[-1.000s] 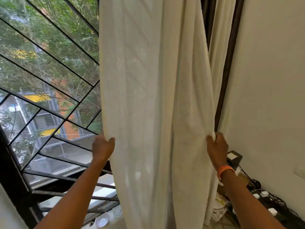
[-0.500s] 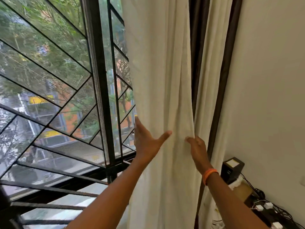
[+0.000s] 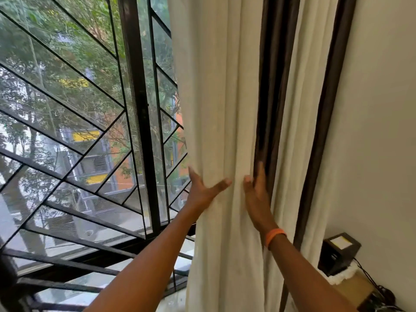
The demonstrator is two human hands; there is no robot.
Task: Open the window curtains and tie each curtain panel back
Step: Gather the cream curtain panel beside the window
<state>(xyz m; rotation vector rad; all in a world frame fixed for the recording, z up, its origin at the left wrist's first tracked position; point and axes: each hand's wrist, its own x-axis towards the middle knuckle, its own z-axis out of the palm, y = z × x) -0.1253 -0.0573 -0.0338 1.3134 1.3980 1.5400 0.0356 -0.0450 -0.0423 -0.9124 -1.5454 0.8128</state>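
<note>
Hands closer since before | left hand splayed, right hand flat-fingered | bunching soft cream curtain

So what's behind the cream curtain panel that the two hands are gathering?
Left of the cream curtain panel the window grille shows. The panel hides whatever window lies behind it. The left hand and right hand press its folds; the left hand's fingers go behind the cloth.

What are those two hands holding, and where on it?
The cream curtain, gathered: left hand cups its window-side edge, right hand presses its wall-side edge.
</note>
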